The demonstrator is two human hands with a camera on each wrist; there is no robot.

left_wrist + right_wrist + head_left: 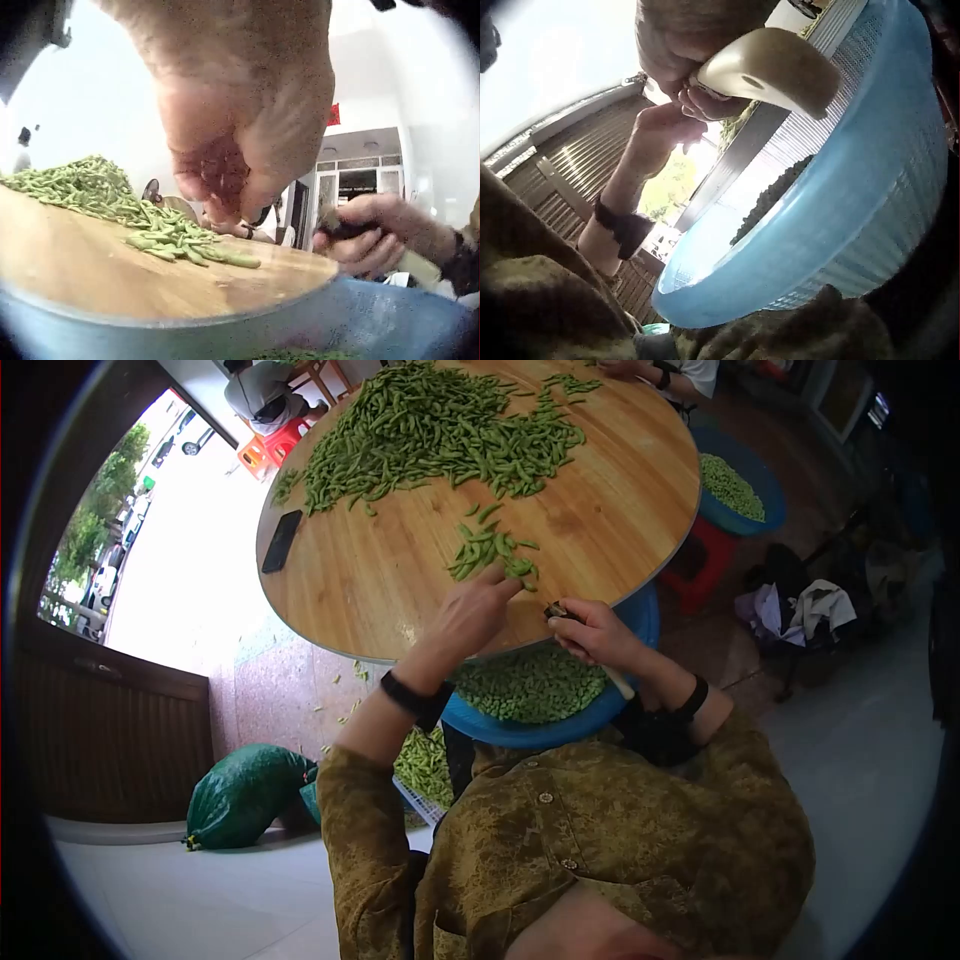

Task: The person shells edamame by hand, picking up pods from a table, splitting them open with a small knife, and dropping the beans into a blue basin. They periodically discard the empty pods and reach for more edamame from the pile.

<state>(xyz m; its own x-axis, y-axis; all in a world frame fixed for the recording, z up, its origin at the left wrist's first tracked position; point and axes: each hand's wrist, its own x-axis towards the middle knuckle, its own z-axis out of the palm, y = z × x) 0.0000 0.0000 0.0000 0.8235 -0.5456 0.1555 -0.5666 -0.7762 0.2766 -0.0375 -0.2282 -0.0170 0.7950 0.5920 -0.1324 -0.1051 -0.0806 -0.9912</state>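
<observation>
The left hand (471, 612) reaches over the near edge of the round wooden table (400, 580), its fingers bent down at a small group of green pods (485, 550). In the left wrist view, the fingers of the left hand (232, 157) point down just above the pods (180, 240); whether they pinch one is unclear. The right hand (597, 632) grips a tool with a pale handle (620, 683) and a dark end, over the blue basket's rim (648, 622). The right wrist view shows that pale handle (772, 67) sticking out of the right hand (697, 37).
A large pod heap (420, 430) covers the table's far side, with a black phone (282, 542) at its left. Shelled beans (530, 685) fill the blue basket below the edge. Pods lie in a crate (425, 765); a green sack (245, 797) stands left. Other people sit beyond.
</observation>
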